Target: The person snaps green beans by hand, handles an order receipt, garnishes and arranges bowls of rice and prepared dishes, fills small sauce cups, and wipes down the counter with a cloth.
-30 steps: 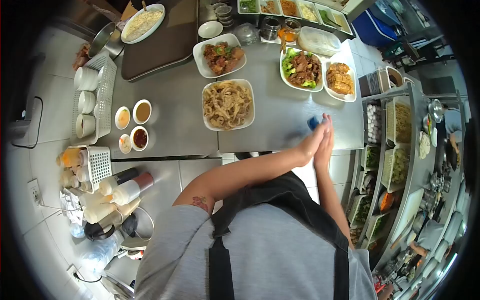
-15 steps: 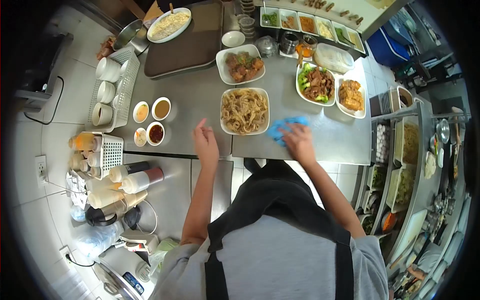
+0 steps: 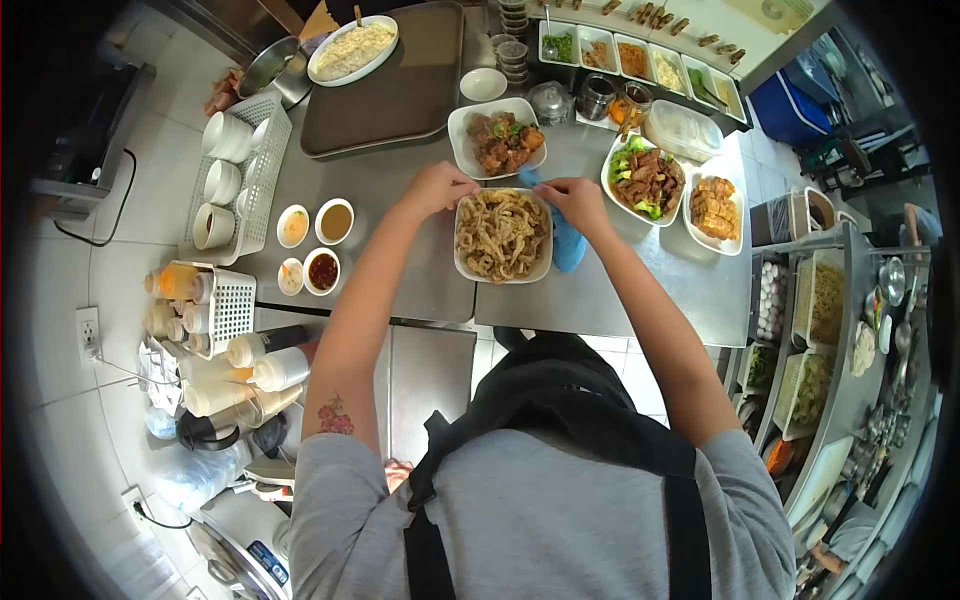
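Observation:
A square white bowl [image 3: 463, 262] full of fried, light-brown strips [image 3: 503, 232] stands on the steel counter before me. My left hand [image 3: 440, 190] pinches its far left corner. At the far right corner is my right hand [image 3: 577, 205], fingers closed on a blue cloth [image 3: 569, 245] that hangs down along the bowl's right side. Part of the cloth shows beyond the rim. Just behind stands another white bowl [image 3: 458, 130] with browned, glazed pieces and green bits on top.
To the right are a bowl of meat with broccoli [image 3: 645, 182] and a dish of golden fried pieces [image 3: 714, 208]. Small sauce cups [image 3: 334, 220] sit at the left, near a white basket of cups [image 3: 262, 185]. A brown tray [image 3: 400, 90] lies behind; topping containers [image 3: 632, 60] line the back.
Both hands have moved forward to the far corners of the bowl of fried strips. The blue cloth has gone from the counter at the right up against the bowl's right side.

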Tool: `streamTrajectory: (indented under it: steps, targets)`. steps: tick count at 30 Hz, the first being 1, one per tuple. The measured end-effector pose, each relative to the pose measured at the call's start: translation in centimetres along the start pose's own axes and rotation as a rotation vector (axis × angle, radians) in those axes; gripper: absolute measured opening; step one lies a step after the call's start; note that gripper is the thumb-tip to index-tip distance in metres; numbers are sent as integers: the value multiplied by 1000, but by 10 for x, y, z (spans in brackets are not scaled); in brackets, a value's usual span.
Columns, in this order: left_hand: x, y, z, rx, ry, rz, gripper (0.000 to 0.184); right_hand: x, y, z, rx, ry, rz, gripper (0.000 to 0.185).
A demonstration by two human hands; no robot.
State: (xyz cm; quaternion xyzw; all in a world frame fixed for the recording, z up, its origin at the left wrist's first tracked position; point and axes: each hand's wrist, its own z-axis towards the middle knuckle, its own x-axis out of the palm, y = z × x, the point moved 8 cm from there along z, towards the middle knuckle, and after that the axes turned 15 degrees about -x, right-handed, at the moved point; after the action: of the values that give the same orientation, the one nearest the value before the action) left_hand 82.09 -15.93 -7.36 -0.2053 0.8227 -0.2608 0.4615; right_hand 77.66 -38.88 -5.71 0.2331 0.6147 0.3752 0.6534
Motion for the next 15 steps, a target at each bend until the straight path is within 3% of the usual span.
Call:
streamTrajectory:
  steps: [5, 8, 10, 13, 15]
  targets:
    - [-1, -1, -22, -37, -53, 6, 19, 10, 4, 12, -151, 158, -138, 30]
    - [3, 18, -49, -180, -136, -90, 21, 8, 4, -5, -30, 260, -148, 31]
    - [11, 36, -73, -263, -155, -235, 22, 5, -14, -27, 91, 210, 34, 30]
    - [36, 64, -99, -443, 132, -419, 28, -5, -49, -65, 263, 103, 294, 33]
    - [31, 59, -94, -380, 69, -421, 30, -6, -53, -75, 291, 72, 312, 33]
